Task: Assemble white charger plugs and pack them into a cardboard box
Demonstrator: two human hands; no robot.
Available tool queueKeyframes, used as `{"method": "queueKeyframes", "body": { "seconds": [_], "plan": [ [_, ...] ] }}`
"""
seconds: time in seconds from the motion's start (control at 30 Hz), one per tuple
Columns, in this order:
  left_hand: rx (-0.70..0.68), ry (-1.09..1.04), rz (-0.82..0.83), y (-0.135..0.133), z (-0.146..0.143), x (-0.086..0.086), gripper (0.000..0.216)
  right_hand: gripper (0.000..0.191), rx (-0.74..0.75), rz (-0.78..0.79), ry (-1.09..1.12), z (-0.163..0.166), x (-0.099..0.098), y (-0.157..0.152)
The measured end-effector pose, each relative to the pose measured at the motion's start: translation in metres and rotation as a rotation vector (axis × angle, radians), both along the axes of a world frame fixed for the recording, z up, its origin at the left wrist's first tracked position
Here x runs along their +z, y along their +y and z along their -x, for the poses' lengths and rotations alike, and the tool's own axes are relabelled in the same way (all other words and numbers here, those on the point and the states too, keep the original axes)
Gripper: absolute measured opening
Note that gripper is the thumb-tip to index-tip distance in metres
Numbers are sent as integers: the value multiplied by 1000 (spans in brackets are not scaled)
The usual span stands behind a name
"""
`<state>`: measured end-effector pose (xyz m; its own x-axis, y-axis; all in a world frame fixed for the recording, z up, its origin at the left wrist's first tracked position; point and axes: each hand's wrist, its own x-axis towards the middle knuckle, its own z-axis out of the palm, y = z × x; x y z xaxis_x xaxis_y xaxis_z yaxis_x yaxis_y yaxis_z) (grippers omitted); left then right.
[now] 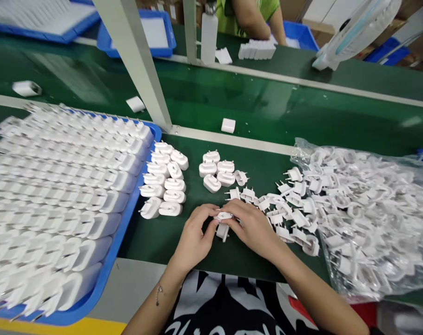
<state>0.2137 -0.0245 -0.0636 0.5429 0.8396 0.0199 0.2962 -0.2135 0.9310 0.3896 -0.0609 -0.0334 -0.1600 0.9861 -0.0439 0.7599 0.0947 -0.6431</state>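
Near the table's front edge, my left hand [196,235] and my right hand [250,225] pinch a small white plug piece [224,216] between their fingertips. Just below it, another white plug piece [222,231] lies on the green table. Several white charger bodies with pins [212,183] stand in a small group beyond my hands. To their left, more chargers [174,184] are lined up in two columns. Loose plug pieces [284,209] are scattered to the right of my right hand, pins pointing various ways.
A blue tray [121,232] packed with rows of chargers fills the left. At right, a clear plastic bag [358,293] holds a heap of plug pieces. White housings [228,125] lie on the green belt [267,107]. Behind a metal post [138,60], a person's arm [251,18] shows.
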Motion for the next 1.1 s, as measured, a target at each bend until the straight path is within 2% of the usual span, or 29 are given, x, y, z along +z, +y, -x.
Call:
{"method": "queueKeyframes", "body": {
  "seconds": [0.1, 0.2, 0.27, 0.3, 0.37, 0.47, 0.57, 0.67, 0.73, 0.83, 0.9, 1.0, 1.1],
  "plan": [
    [52, 67, -188, -9, 1, -3, 22, 26, 24, -5, 101, 7, 0, -5],
    [144, 195, -416, -22, 10, -7, 36, 44, 144, 7, 158, 19, 5, -10],
    [205, 265, -492, -28, 23, -9, 38, 48, 194, -20, 149, 21, 13, -12],
    [244, 292, -509, -30, 32, -10, 36, 46, 174, -39, 140, 18, 18, -10],
    [327, 331, -524, -29, 49, -10, 32, 34, 36, -73, 122, 2, 28, 2],
    [467, 349, -526, -22, 67, -11, 33, 22, -245, -149, 77, -44, 32, 47],
    [615, 330, -492, -17, 75, -13, 42, 34, -411, -249, -18, -91, 16, 112],
    [799, 325, -558, -23, 79, -15, 48, 55, -438, -209, -186, -117, -6, 169],
    [854, 256, -654, -33, 81, -16, 41, 58, -383, -131, -264, -122, -18, 192],
    [725, 122, -716, -48, 76, -17, 31, 48, -311, -69, -304, -123, -23, 206],
    [601, 80, -691, -54, 66, -16, 29, 43, -300, -66, -318, -125, -15, 205],
    [494, 30, -592, -56, 46, -12, 28, 37, -300, -103, -336, -127, 15, 181],
    [372, 5, -527, -51, 27, -3, 31, 27, -246, -228, -284, -107, 55, 123]
  ]
}}
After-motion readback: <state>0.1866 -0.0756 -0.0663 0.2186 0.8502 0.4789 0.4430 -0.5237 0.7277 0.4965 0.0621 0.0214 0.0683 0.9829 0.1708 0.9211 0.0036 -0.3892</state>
